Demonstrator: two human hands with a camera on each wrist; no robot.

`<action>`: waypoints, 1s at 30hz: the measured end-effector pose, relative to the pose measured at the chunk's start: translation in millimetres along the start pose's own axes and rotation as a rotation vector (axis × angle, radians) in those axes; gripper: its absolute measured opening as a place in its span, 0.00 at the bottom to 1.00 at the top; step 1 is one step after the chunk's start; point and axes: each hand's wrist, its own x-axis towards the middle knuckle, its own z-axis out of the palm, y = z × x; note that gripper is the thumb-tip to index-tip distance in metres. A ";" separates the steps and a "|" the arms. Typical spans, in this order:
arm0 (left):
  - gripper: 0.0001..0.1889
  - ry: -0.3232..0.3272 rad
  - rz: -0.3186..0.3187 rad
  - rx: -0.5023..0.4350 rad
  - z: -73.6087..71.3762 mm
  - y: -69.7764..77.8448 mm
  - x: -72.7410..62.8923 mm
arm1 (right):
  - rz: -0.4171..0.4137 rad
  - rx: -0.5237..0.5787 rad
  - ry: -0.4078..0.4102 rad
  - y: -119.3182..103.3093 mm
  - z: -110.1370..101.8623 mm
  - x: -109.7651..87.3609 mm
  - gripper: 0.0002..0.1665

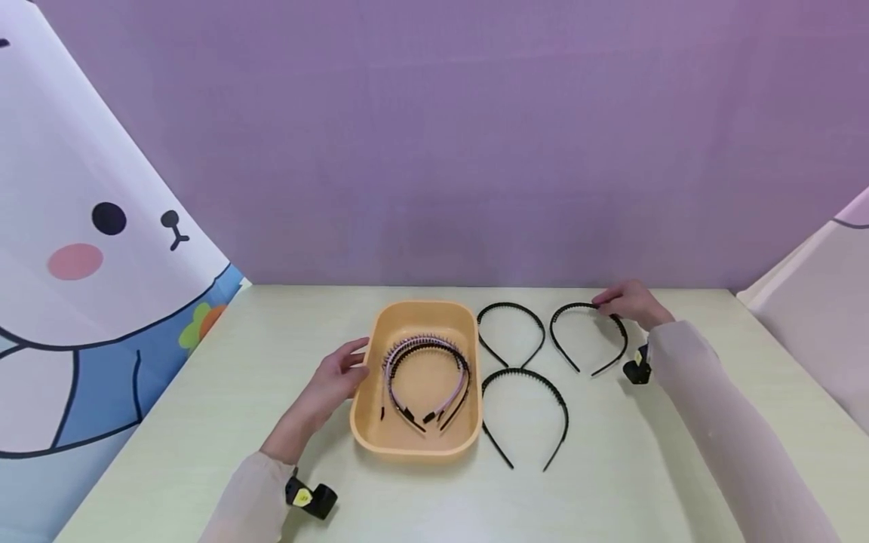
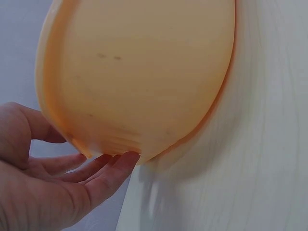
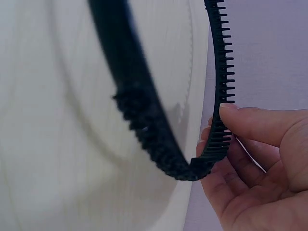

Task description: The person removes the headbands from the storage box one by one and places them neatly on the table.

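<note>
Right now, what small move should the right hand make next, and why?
Probably lower the black headband onto the table: the right hand pinches it, apparently raised; two other black headbands lie nearby, and the left hand grips the tray.

A purple backdrop rises behind a pale table, cartoon-printed cloth at left.
</note>
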 end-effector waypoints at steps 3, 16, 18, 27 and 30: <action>0.29 -0.001 0.001 0.005 0.4 -0.1 -0.1 | 0.009 0.012 -0.002 2.5 0.7 0.8 0.25; 0.28 0.001 0.002 -0.001 -0.3 1.3 1.5 | 0.040 0.009 -0.019 1.6 6.3 2.5 0.25; 0.28 0.001 0.003 -0.002 -0.7 0.9 1.5 | 0.049 0.002 -0.014 1.5 7.5 3.0 0.25; 0.28 0.004 0.000 -0.002 -0.2 1.3 0.8 | 0.074 -0.041 0.013 3.7 9.5 6.6 0.25; 0.28 0.006 0.000 -0.002 0.0 1.1 1.3 | 0.081 -0.053 0.019 5.0 9.9 7.0 0.24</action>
